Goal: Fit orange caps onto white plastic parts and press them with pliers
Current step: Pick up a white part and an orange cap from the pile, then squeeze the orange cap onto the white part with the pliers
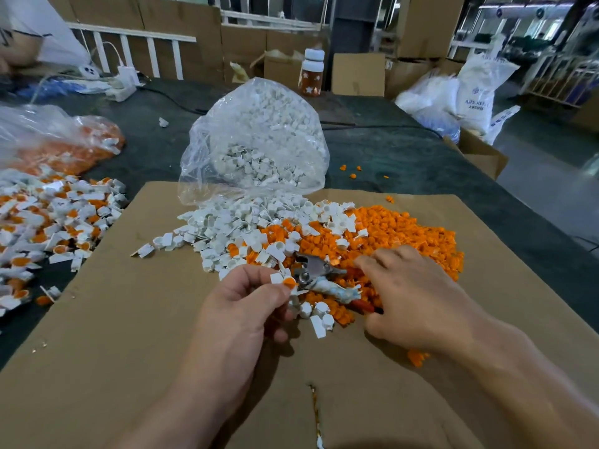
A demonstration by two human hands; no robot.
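1. My left hand (pixel 246 306) pinches a white part (pixel 278 279) with its orange cap (pixel 289 282) on, close to the pliers (pixel 321 278) for squeezing.
2. My right hand (pixel 408 296) lies over the pliers' handles; I cannot tell if it grips them.
3. The cap is round and bright.
4. Loose caps (pixel 405 228) are piled close by, easy to grab.

White sack (pixel 475 89), right rear: blue printing, blurred; only the letters "ABS" in the lower line are partly legible.
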